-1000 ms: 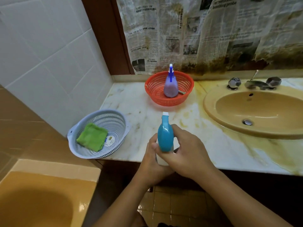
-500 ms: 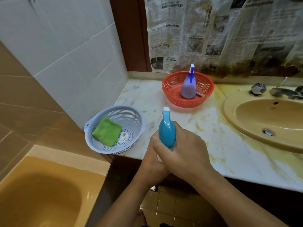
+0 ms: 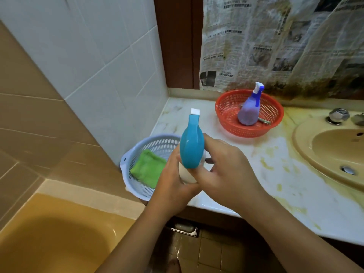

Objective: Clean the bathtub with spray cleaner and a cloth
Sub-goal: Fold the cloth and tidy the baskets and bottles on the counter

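**Two hands, one bottle**

The left hand [image 3: 171, 184] and the right hand [image 3: 226, 174] both curl around one upright spray bottle with blue head and white body [image 3: 190, 148]. Behind it, one folded green cloth [image 3: 148, 170] lies in a pale blue plastic basket [image 3: 155, 143]. A second, purple spray bottle [image 3: 248, 113] sits in a round red plastic basket [image 3: 226, 115]. The ochre bathtub [image 3: 49, 233] is at lower left.

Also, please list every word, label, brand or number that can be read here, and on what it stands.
Newspaper sheets on the wall: headlines and columns of print, all too blurred to read.
Teal spray bottle, gripped by the left hand and right hand: no label shows.
Purple spray bottle in the red basket: no label shows.
No other text can be read.
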`<act>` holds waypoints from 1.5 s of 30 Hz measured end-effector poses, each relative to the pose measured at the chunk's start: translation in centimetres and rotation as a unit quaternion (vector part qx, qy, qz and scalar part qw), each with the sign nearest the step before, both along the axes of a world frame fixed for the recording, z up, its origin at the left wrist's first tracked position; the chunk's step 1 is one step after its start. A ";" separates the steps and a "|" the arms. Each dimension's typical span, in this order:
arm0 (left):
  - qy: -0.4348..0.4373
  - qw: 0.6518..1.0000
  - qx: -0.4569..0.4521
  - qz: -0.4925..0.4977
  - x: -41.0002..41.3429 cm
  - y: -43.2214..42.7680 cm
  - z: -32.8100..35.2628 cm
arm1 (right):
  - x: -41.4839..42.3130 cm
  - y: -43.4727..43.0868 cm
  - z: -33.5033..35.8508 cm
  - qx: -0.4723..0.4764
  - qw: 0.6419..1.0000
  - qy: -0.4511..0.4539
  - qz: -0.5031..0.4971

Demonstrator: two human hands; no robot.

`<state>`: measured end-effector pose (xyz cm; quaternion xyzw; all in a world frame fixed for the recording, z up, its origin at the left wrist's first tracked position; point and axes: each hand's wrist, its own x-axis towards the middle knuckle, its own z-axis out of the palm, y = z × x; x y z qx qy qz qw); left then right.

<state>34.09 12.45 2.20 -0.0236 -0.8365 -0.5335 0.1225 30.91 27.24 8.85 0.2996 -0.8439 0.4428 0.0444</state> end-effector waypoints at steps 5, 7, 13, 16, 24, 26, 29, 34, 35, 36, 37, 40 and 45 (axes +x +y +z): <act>-0.044 0.998 -0.029 0.025 -1.0 -4.7 -0.9 | -1.8 -4.8 -2.2 -0.027 0.998 -0.063 -0.002; -0.079 0.996 -0.046 0.018 -1.5 -6.5 -1.6 | -2.3 -6.5 -3.3 -0.036 0.996 -0.083 -0.010; -0.119 0.990 -0.069 -0.012 -2.0 -10.0 -2.2 | -3.0 -9.9 -6.4 -0.010 0.992 -0.118 -0.046; -0.133 0.988 -0.076 -0.027 -2.2 -11.2 -2.8 | -3.3 -10.7 -7.8 0.004 0.990 -0.132 -0.055; -0.189 0.968 -0.149 -0.069 -3.0 -14.6 -4.8 | -3.7 -11.6 -10.3 -0.002 0.983 -0.170 -0.070; -0.178 0.964 -0.192 -0.042 -3.2 -15.3 -4.9 | -3.7 -11.8 -10.6 -0.009 0.982 -0.174 -0.072; -0.127 0.959 -0.252 0.039 -3.7 -16.3 -4.6 | -3.7 -12.1 -11.3 -0.009 0.979 -0.186 -0.080; -0.227 0.907 -0.353 0.046 -5.2 -16.7 -3.6 | -3.7 -12.3 -12.0 0.021 0.976 -0.196 -0.093; -0.262 0.896 -0.358 0.032 -5.5 -16.4 -3.5 | -3.6 -12.3 -12.0 0.021 0.976 -0.196 -0.094; -0.289 0.883 -0.369 0.020 -5.9 -16.1 -3.7 | -3.6 -12.4 -12.0 0.022 0.976 -0.194 -0.094; -0.307 0.872 -0.381 0.014 -6.2 -15.8 -3.7 | -3.5 -12.4 -12.0 0.022 0.977 -0.192 -0.094; -0.320 0.851 -0.417 0.009 -6.9 -15.3 -4.0 | -3.4 -12.4 -11.8 0.016 0.977 -0.186 -0.099; -0.302 0.849 -0.434 0.004 -7.2 -15.6 -4.8 | -3.1 -12.3 -11.6 0.010 0.979 -0.174 -0.108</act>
